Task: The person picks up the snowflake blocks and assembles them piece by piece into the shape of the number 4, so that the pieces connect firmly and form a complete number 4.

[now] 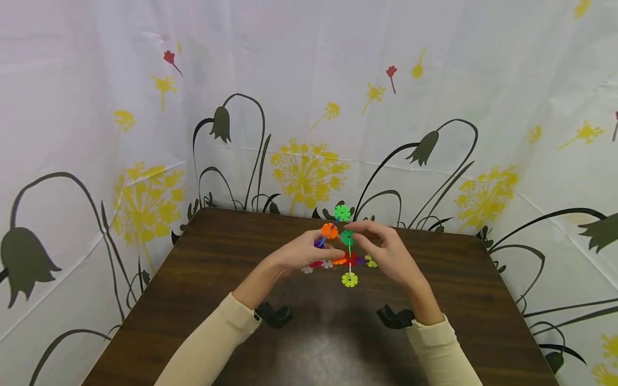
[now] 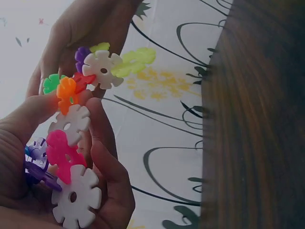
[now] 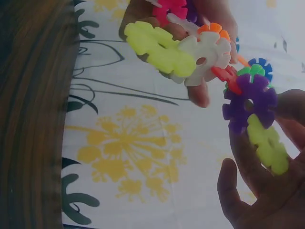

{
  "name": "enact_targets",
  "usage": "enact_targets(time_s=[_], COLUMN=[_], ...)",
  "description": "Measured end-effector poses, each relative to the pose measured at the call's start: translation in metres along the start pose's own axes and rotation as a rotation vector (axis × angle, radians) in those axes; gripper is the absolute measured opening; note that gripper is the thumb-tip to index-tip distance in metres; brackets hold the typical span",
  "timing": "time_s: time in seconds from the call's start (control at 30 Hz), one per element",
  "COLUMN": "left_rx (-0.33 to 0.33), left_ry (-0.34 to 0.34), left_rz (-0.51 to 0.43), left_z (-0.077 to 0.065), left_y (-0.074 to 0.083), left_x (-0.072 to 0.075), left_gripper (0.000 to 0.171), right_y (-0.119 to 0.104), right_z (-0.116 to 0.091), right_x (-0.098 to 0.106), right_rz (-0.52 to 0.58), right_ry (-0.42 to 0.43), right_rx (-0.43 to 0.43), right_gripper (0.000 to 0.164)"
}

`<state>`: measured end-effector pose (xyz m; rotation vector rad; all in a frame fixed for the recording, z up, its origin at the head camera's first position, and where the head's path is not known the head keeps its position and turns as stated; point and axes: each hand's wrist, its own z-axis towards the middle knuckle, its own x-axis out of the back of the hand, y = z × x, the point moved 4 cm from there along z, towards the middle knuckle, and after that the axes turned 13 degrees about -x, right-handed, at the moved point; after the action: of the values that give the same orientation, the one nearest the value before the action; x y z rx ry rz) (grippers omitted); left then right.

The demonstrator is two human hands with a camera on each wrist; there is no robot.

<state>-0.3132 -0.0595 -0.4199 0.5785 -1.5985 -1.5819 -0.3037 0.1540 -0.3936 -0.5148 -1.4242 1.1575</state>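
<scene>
A chain of interlocking flower-shaped discs hangs in the air between the two hands. My left hand (image 1: 309, 252) grips it, thumb in front and fingers behind, around the orange and white discs (image 2: 69, 125). A pink disc (image 2: 64, 155) and a larger white disc (image 2: 76, 196) stick out near that palm. My right hand (image 1: 386, 252) pinches a green disc (image 1: 347, 237) between thumb and index finger. Below it hangs a yellow disc (image 1: 350, 280); another green disc (image 1: 342, 213) tops a branch with an orange disc (image 1: 330, 231). A purple disc (image 3: 249, 102) partly hides the right fingers.
The brown wooden table (image 1: 217, 252) lies beneath the hands. A white curtain (image 1: 299, 69) with printed flowers hangs behind and at both sides. Black wrist mounts (image 1: 275, 315) extend inward from both wrists.
</scene>
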Motion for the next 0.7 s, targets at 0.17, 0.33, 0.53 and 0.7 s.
enact_targets(time_s=[0.17, 0.33, 0.53, 0.7], left_rx=[0.037, 0.064, 0.107, 0.096], left_ry=[-0.015, -0.015, 0.011, 0.007], left_rz=[-0.125, -0.235, -0.303, -0.353], left_z=[0.005, 0.007, 0.005, 0.006], left_y=[-0.010, -0.014, -0.017, -0.020], left_x=[0.000, -0.002, -0.002, -0.003], left_gripper=[0.047, 0.048, 0.069, 0.061], right_y=[0.013, 0.018, 0.021, 0.025], right_z=[0.003, 0.003, 0.002, 0.002], right_x=[0.003, 0.002, -0.003, -0.007], right_rz=[-0.006, 0.017, 0.073, 0.105], right_ry=[0.010, 0.004, 0.004, 0.002], right_rx=[0.007, -0.014, -0.038, -0.026], right_gripper=[0.031, 0.030, 0.027, 0.026])
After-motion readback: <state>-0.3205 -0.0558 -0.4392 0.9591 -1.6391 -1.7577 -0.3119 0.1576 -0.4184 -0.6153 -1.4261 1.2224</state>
